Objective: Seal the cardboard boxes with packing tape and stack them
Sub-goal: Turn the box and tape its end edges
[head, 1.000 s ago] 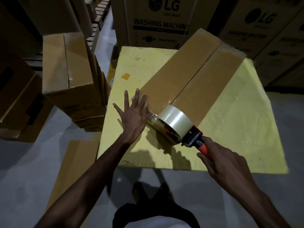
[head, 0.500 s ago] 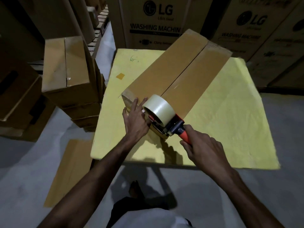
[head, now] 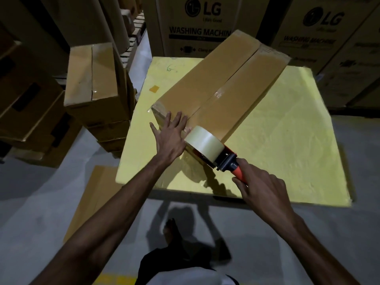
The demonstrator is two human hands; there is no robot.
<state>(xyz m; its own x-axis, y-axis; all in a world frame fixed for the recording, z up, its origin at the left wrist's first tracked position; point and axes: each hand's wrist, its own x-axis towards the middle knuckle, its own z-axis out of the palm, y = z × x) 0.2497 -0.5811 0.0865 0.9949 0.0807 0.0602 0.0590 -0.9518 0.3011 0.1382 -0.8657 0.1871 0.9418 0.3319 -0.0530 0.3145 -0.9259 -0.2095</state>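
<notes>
Dim room, grey floor, yellow table, washing-machine cartons behind.

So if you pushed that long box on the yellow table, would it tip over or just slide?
Probably slide: the long box lies flat and low on the yellow table, so tipping looks unlikely. It may be light, since the left hand presses flat on its near end as if steadying it. Its straight top suggests stiff cardboard.
</notes>
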